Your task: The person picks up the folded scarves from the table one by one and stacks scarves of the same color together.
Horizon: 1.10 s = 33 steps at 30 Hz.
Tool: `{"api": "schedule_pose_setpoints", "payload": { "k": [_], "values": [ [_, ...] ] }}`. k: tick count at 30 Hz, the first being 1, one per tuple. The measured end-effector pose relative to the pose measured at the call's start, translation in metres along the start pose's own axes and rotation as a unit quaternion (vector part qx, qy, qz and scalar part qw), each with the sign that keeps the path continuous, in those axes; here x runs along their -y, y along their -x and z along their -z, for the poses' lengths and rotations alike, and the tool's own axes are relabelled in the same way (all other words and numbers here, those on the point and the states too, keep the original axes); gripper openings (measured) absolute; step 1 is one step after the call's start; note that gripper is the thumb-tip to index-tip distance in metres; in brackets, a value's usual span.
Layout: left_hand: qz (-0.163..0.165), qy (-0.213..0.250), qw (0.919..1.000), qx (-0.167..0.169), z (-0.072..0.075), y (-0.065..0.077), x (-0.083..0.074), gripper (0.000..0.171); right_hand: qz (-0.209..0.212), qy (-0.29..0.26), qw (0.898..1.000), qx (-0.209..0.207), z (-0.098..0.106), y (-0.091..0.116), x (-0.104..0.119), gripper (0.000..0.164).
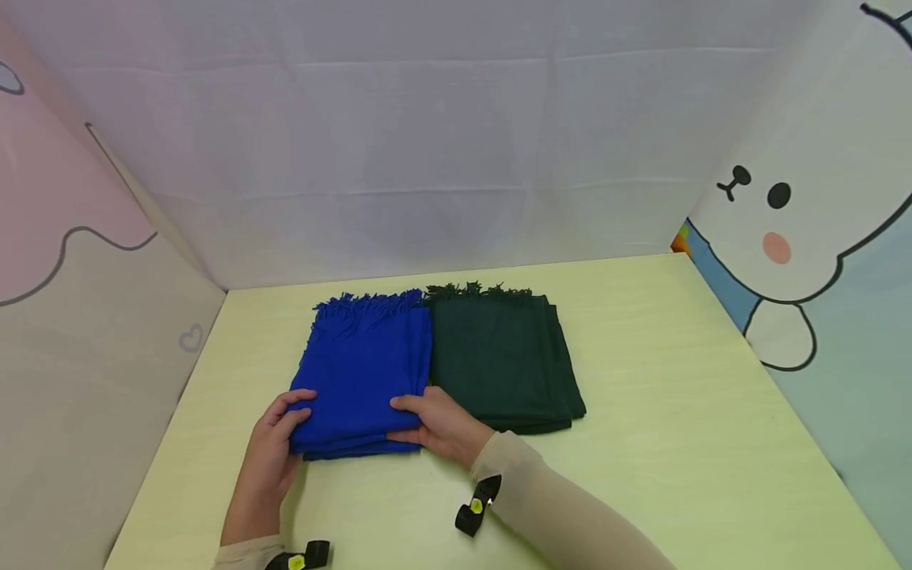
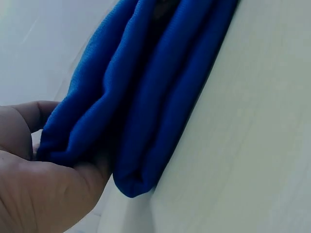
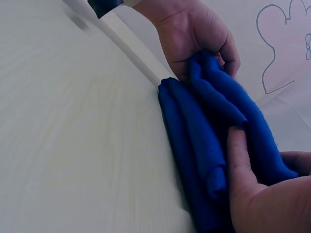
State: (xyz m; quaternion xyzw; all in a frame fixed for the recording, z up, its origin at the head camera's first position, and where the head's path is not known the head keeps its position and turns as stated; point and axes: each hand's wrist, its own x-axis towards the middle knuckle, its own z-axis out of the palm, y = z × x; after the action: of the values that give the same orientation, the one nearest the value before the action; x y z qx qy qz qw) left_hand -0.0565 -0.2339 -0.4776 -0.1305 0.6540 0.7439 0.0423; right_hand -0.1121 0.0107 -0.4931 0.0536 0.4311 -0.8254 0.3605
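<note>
A folded blue scarf [image 1: 363, 356] with a fringed far edge lies on the table. My left hand [image 1: 269, 443] pinches its near left corner, and my right hand [image 1: 445, 426] grips the near right corner with the thumb on top and fingers underneath. In the left wrist view, the upper folded layers of the blue scarf [image 2: 92, 111] are held between thumb and fingers, slightly apart from the lower layers. The right wrist view shows both hands on the upper layers, with a gap above the lower fold [image 3: 189, 131].
Close beside the blue scarf on its right lies a folded dark green scarf [image 1: 499, 360], its fringe also at the far side. Both rest on a pale yellow table [image 1: 677, 443]. A white cloth wall [image 1: 427, 158] rises behind, with printed cartoon panels at both sides.
</note>
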Motion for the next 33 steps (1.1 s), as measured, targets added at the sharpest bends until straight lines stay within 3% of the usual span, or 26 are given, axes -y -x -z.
{"api": "schedule_pose_setpoints", "payload": {
  "k": [9, 21, 28, 33],
  "values": [
    [0.023, -0.017, 0.9996, 0.006, 0.003, -0.002, 0.006, 0.041, 0.003, 0.022, 1.000, -0.012, 0.001, 0.000, -0.006, 0.060],
    [0.036, -0.072, 0.9965, -0.024, 0.000, -0.014, 0.014, 0.046, 0.015, 0.025, 0.999, -0.046, -0.002, -0.005, -0.004, 0.058],
    [0.012, -0.052, 0.9958, -0.074, -0.007, -0.014, 0.013, 0.038, 0.020, -0.003, 0.999, -0.049, -0.002, -0.004, -0.005, 0.052],
    [-0.005, -0.095, 0.9872, -0.128, -0.013, -0.013, 0.014, 0.035, 0.020, -0.010, 0.999, -0.040, -0.001, -0.002, -0.006, 0.051]
  ]
}}
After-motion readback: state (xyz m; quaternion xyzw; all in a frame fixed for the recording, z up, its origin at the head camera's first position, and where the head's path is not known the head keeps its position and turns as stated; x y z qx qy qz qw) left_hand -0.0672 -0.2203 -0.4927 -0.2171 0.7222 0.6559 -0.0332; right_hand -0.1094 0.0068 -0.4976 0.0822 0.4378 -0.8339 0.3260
